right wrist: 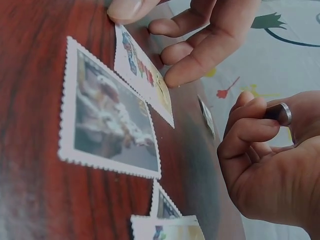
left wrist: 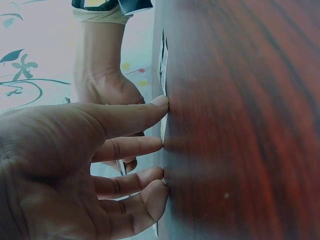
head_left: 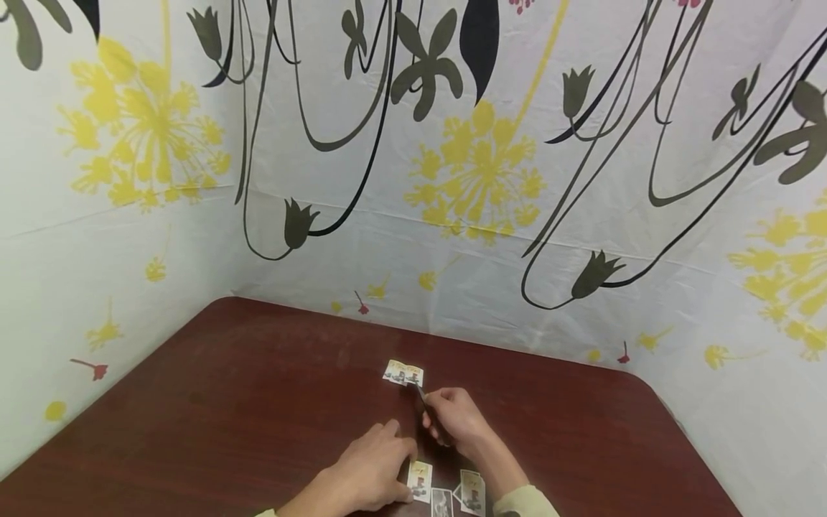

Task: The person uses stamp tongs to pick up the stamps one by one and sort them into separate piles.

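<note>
Fingers of the left hand (head_left: 375,468) are resting loosely parted on the glossy red-brown wooden surface (head_left: 258,402), while the right hand (head_left: 457,422) is gripping a slim, dark, tweezer-like tool (head_left: 422,400). Touching those left fingers, a small yellow-and-white paper stamp (head_left: 420,480) is lying, probably featherlight and easily creased, best taken by its perforated edge.

Free room left of the left grip (head_left: 375,467), stamps (head_left: 474,492) as obstacles rightward

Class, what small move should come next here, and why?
Probably the right hand should bring its slim tool to the stamp beside the left hand: that hand touches it, while the tool points toward the far stamps.
</note>
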Demonstrator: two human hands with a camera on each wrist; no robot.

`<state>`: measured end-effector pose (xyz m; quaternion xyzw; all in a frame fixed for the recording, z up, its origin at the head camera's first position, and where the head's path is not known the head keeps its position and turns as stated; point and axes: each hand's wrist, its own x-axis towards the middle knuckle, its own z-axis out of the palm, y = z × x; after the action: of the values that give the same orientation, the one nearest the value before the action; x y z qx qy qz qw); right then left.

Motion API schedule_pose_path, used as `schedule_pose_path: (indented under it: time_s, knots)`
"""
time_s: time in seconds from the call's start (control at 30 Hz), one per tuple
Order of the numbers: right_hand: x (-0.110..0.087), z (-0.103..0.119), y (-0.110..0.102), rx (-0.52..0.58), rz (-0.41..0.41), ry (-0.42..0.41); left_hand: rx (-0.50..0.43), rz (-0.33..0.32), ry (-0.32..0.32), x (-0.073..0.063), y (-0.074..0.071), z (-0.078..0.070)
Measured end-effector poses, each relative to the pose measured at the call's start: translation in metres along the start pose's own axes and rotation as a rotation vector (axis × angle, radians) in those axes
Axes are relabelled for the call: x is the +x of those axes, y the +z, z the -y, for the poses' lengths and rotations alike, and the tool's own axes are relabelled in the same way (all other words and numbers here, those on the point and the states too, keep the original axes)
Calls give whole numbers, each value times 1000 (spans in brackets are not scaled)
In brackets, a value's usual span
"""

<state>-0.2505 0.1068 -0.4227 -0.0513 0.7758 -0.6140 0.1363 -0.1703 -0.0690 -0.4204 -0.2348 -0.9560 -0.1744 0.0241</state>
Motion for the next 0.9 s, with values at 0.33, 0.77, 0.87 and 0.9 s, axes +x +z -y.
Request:
schedule_pose_path:
  time_s: [0.33, 0.77, 0.87, 0.9]
  knots:
    - [9, -1, 0, -7, 12, 15, -4, 3, 1, -1, 2, 1]
    - [14, 0, 0, -16, 21, 32, 2, 3, -3, -1, 2, -1]
    - [16, -1, 0, -11, 21, 34, -2, 6, -5, -1, 1, -1]
    - [16, -1, -1, -8, 21, 35, -4, 7, -3, -1, 2, -1]
